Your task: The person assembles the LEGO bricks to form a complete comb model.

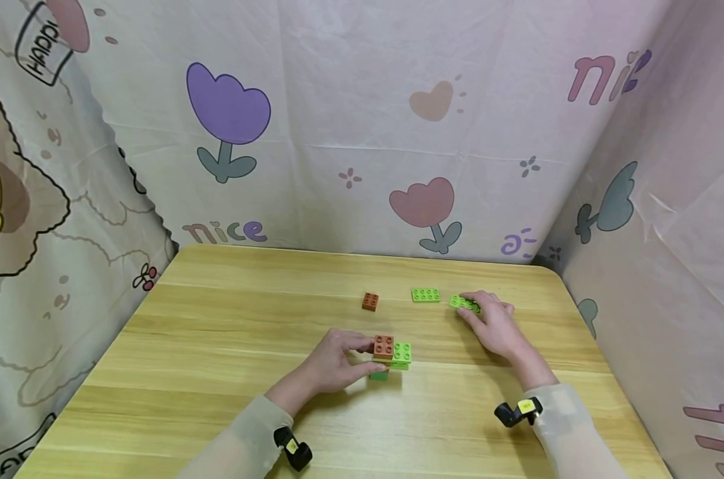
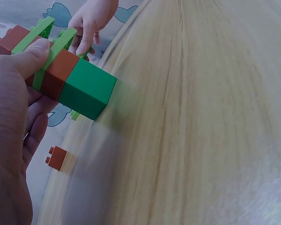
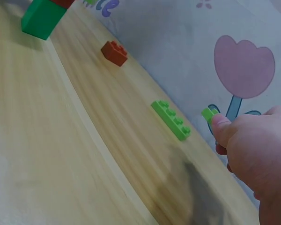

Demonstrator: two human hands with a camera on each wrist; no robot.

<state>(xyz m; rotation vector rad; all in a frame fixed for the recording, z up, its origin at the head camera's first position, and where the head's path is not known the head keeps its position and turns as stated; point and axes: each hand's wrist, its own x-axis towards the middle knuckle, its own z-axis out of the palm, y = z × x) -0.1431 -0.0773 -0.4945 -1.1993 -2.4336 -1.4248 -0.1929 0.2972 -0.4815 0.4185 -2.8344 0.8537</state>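
My left hand (image 1: 340, 362) holds a stack of building bricks (image 1: 402, 354) between thumb and fingers. In the left wrist view the stack has a dark green brick (image 2: 88, 89) at its base, then brown bricks (image 2: 59, 72) alternating with thin light green ones. The thumb presses on its side. Toward the back right, my right hand (image 1: 496, 326) pinches a thin light green brick (image 1: 464, 304) by thumb and fingers. The right wrist view shows only one end of that brick (image 3: 209, 114) past the thumb; the hand hides the rest.
Another thin light green brick (image 1: 425, 295) lies on the wooden table (image 1: 218, 399), left of my right hand. A small brown brick (image 1: 370, 301) sits farther left, behind the stack. Patterned cloth (image 1: 338, 120) hangs along the table's back and sides.
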